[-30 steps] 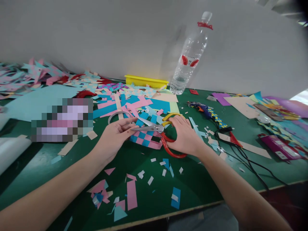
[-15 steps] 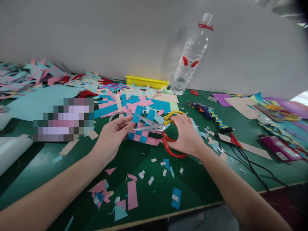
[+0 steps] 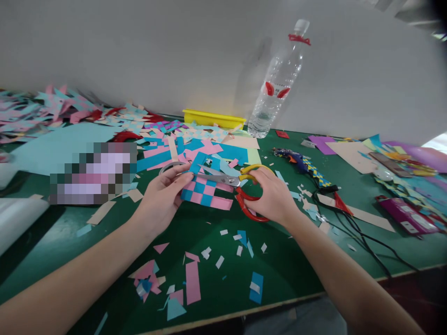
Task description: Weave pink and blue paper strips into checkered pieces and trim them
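My left hand (image 3: 164, 195) pinches the left edge of a woven piece of pink and blue paper strips (image 3: 199, 190), thumb on top. Loose strip ends stick out from its upper and right sides. My right hand (image 3: 274, 193) has its fingers through the handles of a pair of scissors (image 3: 230, 180), one handle yellow and the other red. The scissor blades point left across the woven paper, close to my left thumb, and are slightly parted. A grey ring (image 3: 171, 166), perhaps a roll of tape, shows partly behind my left hand.
Small paper scraps (image 3: 192, 281) lie scattered near the front edge. A clear plastic bottle (image 3: 275, 83) leans by the wall beside a yellow tray (image 3: 213, 119). Paper strips (image 3: 230, 152) pile up behind my hands. At right are a glue gun (image 3: 295, 160) with a black cord and a purple packet (image 3: 405, 214).
The scissor blades have come closer together over the woven paper. My left hand and the paper have shifted slightly left, and the red handle has risen toward the yellow one.
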Demonstrator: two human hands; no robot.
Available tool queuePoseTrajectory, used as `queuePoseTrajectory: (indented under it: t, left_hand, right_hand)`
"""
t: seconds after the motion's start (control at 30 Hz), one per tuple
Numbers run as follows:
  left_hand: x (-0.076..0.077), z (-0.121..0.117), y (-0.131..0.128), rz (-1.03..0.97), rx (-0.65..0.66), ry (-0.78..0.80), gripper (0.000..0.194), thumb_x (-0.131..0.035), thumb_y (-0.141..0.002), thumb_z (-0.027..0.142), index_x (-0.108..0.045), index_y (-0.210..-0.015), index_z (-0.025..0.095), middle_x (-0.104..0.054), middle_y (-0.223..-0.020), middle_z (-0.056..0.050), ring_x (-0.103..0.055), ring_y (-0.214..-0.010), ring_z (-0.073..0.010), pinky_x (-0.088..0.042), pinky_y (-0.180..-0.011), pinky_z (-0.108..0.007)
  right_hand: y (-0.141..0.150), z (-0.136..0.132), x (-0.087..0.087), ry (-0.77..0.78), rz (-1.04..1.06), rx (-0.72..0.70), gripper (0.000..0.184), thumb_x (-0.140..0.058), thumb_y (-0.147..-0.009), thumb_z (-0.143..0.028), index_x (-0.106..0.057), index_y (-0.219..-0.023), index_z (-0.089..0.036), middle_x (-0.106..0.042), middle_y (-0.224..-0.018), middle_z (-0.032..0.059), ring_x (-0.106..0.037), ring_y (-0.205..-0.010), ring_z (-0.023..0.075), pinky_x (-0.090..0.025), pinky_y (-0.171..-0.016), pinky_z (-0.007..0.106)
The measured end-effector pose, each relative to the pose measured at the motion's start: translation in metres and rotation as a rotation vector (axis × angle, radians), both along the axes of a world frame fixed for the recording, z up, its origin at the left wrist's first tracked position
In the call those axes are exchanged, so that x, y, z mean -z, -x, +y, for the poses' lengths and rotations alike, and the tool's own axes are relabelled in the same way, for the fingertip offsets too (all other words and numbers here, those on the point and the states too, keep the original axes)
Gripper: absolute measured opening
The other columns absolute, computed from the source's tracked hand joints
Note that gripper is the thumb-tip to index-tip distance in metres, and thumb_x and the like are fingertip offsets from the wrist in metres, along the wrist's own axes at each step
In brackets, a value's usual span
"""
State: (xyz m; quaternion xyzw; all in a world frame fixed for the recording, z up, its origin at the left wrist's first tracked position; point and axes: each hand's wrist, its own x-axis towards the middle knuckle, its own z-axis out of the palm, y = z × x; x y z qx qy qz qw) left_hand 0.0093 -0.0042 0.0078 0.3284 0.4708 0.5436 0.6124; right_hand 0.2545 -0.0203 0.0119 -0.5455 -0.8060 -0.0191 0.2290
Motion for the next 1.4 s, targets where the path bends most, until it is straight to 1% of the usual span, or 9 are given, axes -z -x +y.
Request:
queuePoseTrajectory:
  t: [0.1, 0.17, 0.37, 0.57, 0.73, 0.83, 1.03, 1.23, 1.4]
  left_hand:
    - [-0.007, -0.002, -0.002, -0.072, -0.009, 0.073, 0.029, -0.07, -0.073, 0.008, -0.069, -0.098, 0.023, -0.066, -0.079, 0.001, -0.063, -0.066, -0.0107, -0.055, -0.057, -0.019]
    - [-0.008, -0.002, -0.003, -0.079, 0.003, 0.088, 0.034, -0.07, -0.072, 0.004, -0.068, -0.1, 0.023, -0.066, -0.08, 0.001, -0.064, -0.068, -0.011, -0.056, -0.058, -0.018]
    - [0.001, 0.002, 0.001, -0.033, 0.061, 0.025, 0.043, -0.075, -0.068, 0.008, -0.066, -0.107, 0.024, -0.067, -0.091, -0.001, -0.066, -0.08, -0.0137, -0.058, -0.065, -0.02]
    - [0.01, 0.005, 0.003, -0.031, 0.03, 0.003, 0.037, -0.078, -0.066, 0.009, -0.07, -0.099, 0.024, -0.067, -0.085, 0.0, -0.066, -0.079, -0.0122, -0.057, -0.067, -0.018]
    - [0.008, 0.004, 0.001, 0.006, 0.003, 0.019, 0.027, -0.079, -0.064, 0.01, -0.071, -0.088, 0.022, -0.066, -0.081, 0.001, -0.064, -0.075, -0.0105, -0.055, -0.061, -0.016]
    - [0.006, 0.001, 0.001, 0.053, 0.03, 0.025, 0.027, -0.081, -0.063, 0.014, -0.071, -0.086, 0.022, -0.066, -0.079, 0.002, -0.063, -0.072, -0.0099, -0.053, -0.06, -0.015]
    - [0.01, -0.001, 0.001, 0.083, 0.121, -0.07, 0.021, -0.079, -0.063, 0.015, -0.071, -0.081, 0.023, -0.066, -0.082, 0.003, -0.062, -0.072, -0.0088, -0.051, -0.058, -0.013]
    - [0.01, 0.0, -0.001, 0.065, 0.162, -0.072, 0.02, -0.077, -0.066, 0.013, -0.07, -0.082, 0.022, -0.066, -0.081, 0.003, -0.062, -0.073, -0.0087, -0.052, -0.06, -0.013]
    - [0.007, -0.002, -0.002, 0.063, 0.192, -0.095, 0.023, -0.078, -0.063, 0.01, -0.069, -0.081, 0.02, -0.066, -0.08, 0.003, -0.063, -0.074, -0.0095, -0.051, -0.06, -0.013]
  right_hand:
    - [0.0, 0.001, 0.0, 0.007, 0.011, 0.012, 0.049, -0.062, -0.071, -0.04, -0.056, -0.112, -0.015, -0.062, -0.11, 0.0126, -0.06, -0.102, 0.0302, -0.053, -0.08, 0.044]
    - [0.0, 0.001, 0.001, 0.01, 0.017, 0.016, 0.049, -0.063, -0.07, -0.04, -0.056, -0.112, -0.016, -0.062, -0.11, 0.0123, -0.059, -0.103, 0.0308, -0.053, -0.081, 0.045]
    - [0.0, 0.0, 0.0, -0.001, 0.022, 0.005, 0.049, -0.063, -0.071, -0.041, -0.056, -0.112, -0.015, -0.061, -0.114, 0.0132, -0.059, -0.104, 0.0304, -0.052, -0.083, 0.045]
    - [0.0, 0.001, 0.0, 0.012, 0.068, -0.026, 0.047, -0.061, -0.073, -0.039, -0.052, -0.113, -0.016, -0.06, -0.109, 0.0118, -0.058, -0.102, 0.0283, -0.05, -0.083, 0.042]
    - [0.001, 0.0, -0.003, -0.052, 0.019, -0.042, 0.049, -0.062, -0.072, -0.04, -0.047, -0.113, -0.017, -0.058, -0.106, 0.0117, -0.054, -0.102, 0.0292, -0.045, -0.086, 0.045]
    - [0.004, -0.003, -0.005, -0.062, -0.032, -0.041, 0.049, -0.06, -0.073, -0.042, -0.047, -0.113, -0.016, -0.057, -0.104, 0.0125, -0.053, -0.101, 0.0299, -0.044, -0.086, 0.045]
    - [0.009, -0.007, -0.005, -0.061, -0.089, -0.059, 0.051, -0.06, -0.073, -0.045, -0.049, -0.113, -0.014, -0.057, -0.106, 0.013, -0.054, -0.103, 0.0293, -0.042, -0.091, 0.045]
    - [0.008, -0.006, -0.003, -0.018, -0.067, -0.06, 0.054, -0.061, -0.073, -0.045, -0.048, -0.115, -0.013, -0.058, -0.11, 0.0136, -0.054, -0.104, 0.029, -0.045, -0.089, 0.044]
    - [0.009, -0.009, -0.003, 0.0, -0.037, -0.072, 0.051, -0.06, -0.075, -0.044, -0.049, -0.114, -0.014, -0.059, -0.109, 0.0132, -0.056, -0.103, 0.0282, -0.048, -0.085, 0.043]
